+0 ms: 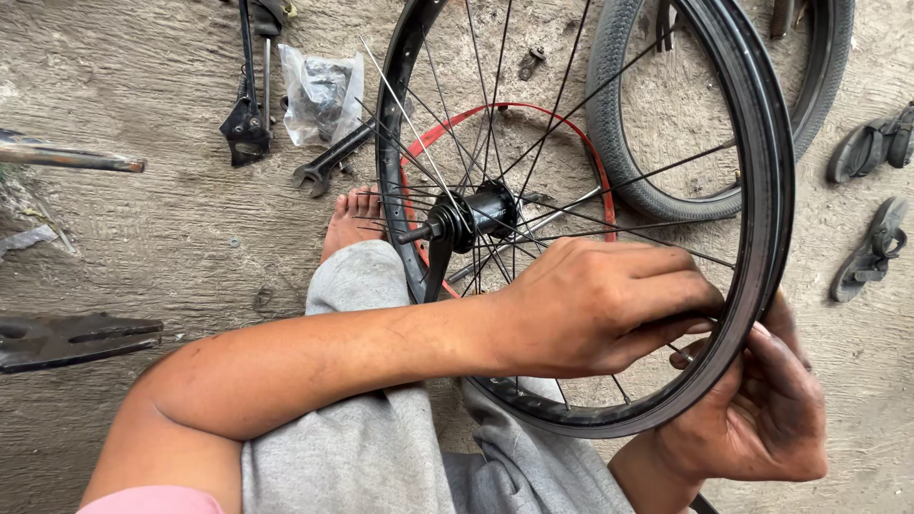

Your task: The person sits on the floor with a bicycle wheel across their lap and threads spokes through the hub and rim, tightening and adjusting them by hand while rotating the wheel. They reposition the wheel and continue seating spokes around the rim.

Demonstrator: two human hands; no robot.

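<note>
A black bicycle wheel rim (pixel 762 143) with thin spokes and a black hub (pixel 476 214) stands on my lap. My left hand (pixel 600 305) reaches across inside the rim and pinches a spoke (pixel 657 243) near the rim's lower right. My right hand (pixel 762 409) grips the rim from outside at the same spot, thumb on its edge. Under the wheel on the floor lies a red rim strip (pixel 571 128).
A grey tyre (pixel 619 143) lies behind the wheel. A black wrench (pixel 324 162), a plastic bag of parts (pixel 319 95) and a kickstand (pixel 248 114) lie far left. Sandals (pixel 871 205) sit at right. My bare foot (pixel 352 219) rests on the concrete floor.
</note>
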